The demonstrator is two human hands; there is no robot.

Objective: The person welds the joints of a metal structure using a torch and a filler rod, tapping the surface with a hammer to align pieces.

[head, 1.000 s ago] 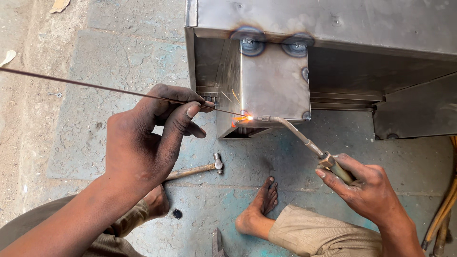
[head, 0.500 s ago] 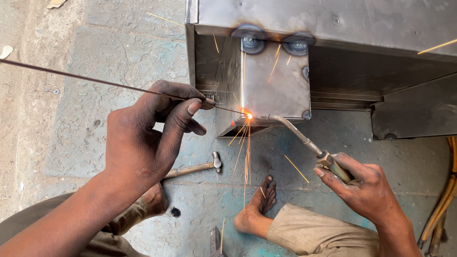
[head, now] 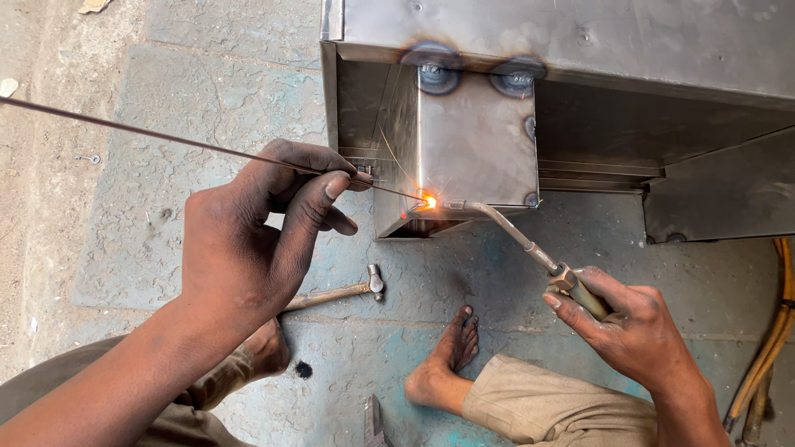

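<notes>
My left hand (head: 261, 228) pinches a long thin filler rod (head: 149, 136) that runs in from the far left, its tip at a bright orange glow (head: 429, 200). My right hand (head: 633, 327) grips the handle of a gas torch (head: 517, 236), whose bent nozzle points at the same glowing spot. The glow sits on the lower corner of a small sheet-metal box (head: 464, 149) joined to a larger grey steel cabinet (head: 580, 50), which shows dark heat marks near its top edge.
A small hammer (head: 339, 291) lies on the stained concrete floor under my left hand. My bare foot (head: 443, 364) and bent knees are below. Yellow hoses (head: 766, 356) curve along the right edge. A metal tool (head: 373, 422) lies at the bottom.
The shower of sparks seen half a second ago has died down to a small glow. Both hands hold nearly the same positions.
</notes>
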